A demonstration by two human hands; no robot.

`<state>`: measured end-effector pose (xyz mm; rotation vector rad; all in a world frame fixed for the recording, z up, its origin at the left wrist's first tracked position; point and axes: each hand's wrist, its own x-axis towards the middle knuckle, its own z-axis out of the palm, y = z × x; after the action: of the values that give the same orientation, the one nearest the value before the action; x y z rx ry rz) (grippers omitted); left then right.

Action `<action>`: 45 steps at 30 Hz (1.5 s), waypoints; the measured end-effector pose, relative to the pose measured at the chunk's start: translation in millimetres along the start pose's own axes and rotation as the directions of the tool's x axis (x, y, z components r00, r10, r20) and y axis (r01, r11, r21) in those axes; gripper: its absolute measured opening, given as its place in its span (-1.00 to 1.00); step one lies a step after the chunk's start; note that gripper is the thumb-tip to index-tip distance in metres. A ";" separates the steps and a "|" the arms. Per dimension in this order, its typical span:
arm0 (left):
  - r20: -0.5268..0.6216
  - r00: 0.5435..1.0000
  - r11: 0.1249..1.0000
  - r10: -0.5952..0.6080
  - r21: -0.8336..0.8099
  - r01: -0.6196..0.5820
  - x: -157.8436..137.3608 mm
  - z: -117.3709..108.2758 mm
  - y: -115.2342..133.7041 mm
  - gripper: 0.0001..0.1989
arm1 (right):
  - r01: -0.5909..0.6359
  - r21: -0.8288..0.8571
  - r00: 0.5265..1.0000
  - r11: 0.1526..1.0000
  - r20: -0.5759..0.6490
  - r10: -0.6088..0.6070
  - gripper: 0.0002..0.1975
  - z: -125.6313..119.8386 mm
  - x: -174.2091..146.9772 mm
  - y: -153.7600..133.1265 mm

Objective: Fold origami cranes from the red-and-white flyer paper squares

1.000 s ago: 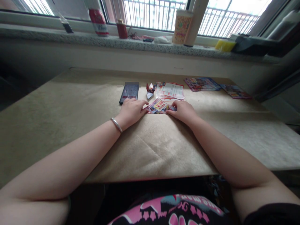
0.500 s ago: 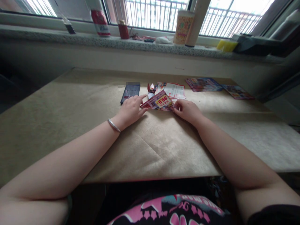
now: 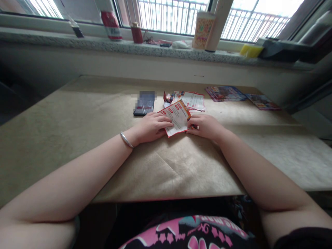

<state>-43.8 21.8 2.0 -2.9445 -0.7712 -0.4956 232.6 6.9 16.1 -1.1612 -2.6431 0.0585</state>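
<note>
A printed paper flyer point(image 3: 176, 119) lies opened in front of me, its white side with red labels facing up. My left hand point(image 3: 154, 127) grips its left edge, fingers over the paper and the thumb mostly hidden. At the flyer's right corner, my right hand point(image 3: 203, 126) pinches the paper, and a bit of coloured print shows between the fingers. Just behind the flyer stands a small folded paper piece point(image 3: 168, 98). More flyers point(image 3: 195, 100) lie behind it, white side up. A dark phone point(image 3: 145, 105) rests beyond my left hand.
Colourful flyers lie in a stack point(image 3: 225, 93) and a separate pile point(image 3: 263, 102) at the table's back right. On the windowsill point(image 3: 155, 51) are a red can point(image 3: 111, 26), a red bottle point(image 3: 136, 33), a patterned cup point(image 3: 203, 31) and a yellow object point(image 3: 251, 51).
The flyer was folded with its coloured side showing; now it is opened, white side up. My left hand has shifted right and nearer, onto its edge. My right hand stays at its right corner.
</note>
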 end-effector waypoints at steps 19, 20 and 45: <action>-0.035 0.997 0.988 -0.068 -0.140 0.063 3.6 -3.8 21.3 -0.63 | 0.028 -0.013 0.998 1.000 -0.062 -0.029 -0.69 11.2 0.2 -3.2; -0.030 0.994 0.985 -0.104 -0.143 0.099 4.6 -3.3 22.7 -0.63 | 0.041 -0.016 0.997 0.999 -0.067 -0.042 -0.71 11.2 0.4 -3.8; -0.085 0.904 0.901 -0.418 -0.162 0.402 18.0 13.7 3.0 -0.86 | 0.064 -0.021 0.991 0.998 -0.120 -0.066 -0.78 17.5 4.3 -11.5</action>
<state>-23.6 29.5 -5.1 -2.8356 -1.4077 -0.7702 217.3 3.4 1.8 -1.0482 -2.5779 -0.0456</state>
